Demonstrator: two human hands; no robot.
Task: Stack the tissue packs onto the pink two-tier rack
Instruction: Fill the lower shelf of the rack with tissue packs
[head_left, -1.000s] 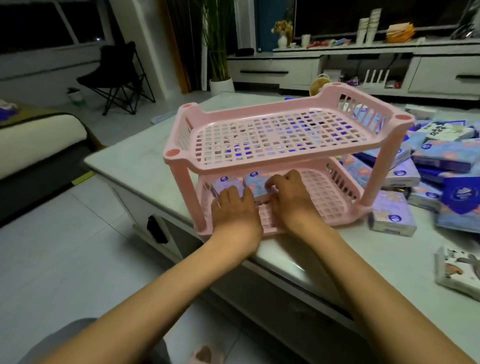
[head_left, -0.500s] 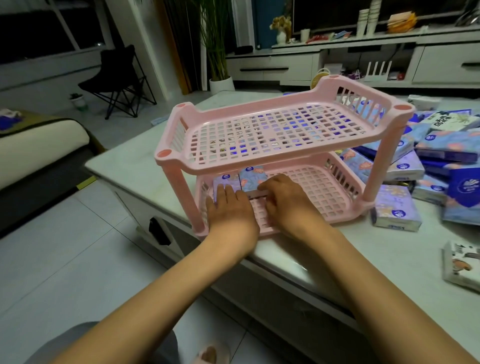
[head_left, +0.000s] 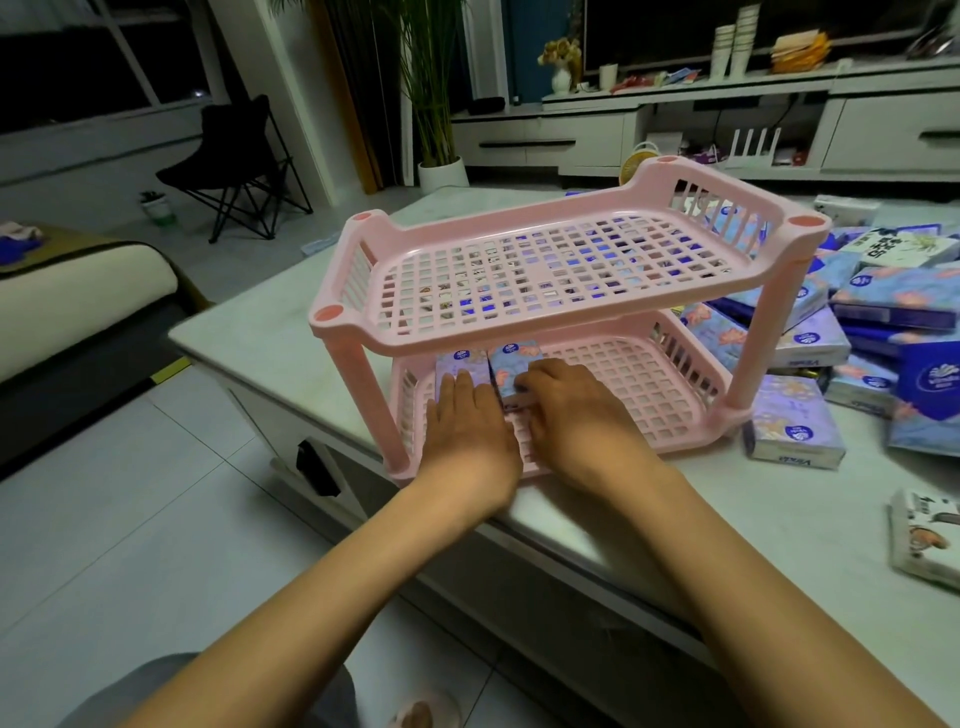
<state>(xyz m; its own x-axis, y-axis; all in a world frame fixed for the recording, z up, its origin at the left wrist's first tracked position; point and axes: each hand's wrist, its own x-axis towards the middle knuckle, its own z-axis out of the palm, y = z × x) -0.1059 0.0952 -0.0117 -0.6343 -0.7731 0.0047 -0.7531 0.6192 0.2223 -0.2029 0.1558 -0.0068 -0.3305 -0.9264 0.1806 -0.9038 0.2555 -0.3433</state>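
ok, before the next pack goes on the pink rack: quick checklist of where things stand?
1. Packs seated: left pack and right pack lie side by side at the left end of the lower tier: ok.
2. Hands free: left hand lies flat on the left pack, not gripping: ok.
3. Whether the right hand grips or only pushes the right pack: cannot tell.
4. Room beside the packs on the lower tier: ok.
5. Loading of the upper tier: not ok, no packs on it.
6. Supply: nearest loose pack lies on the table by the rack's right front leg: ok.
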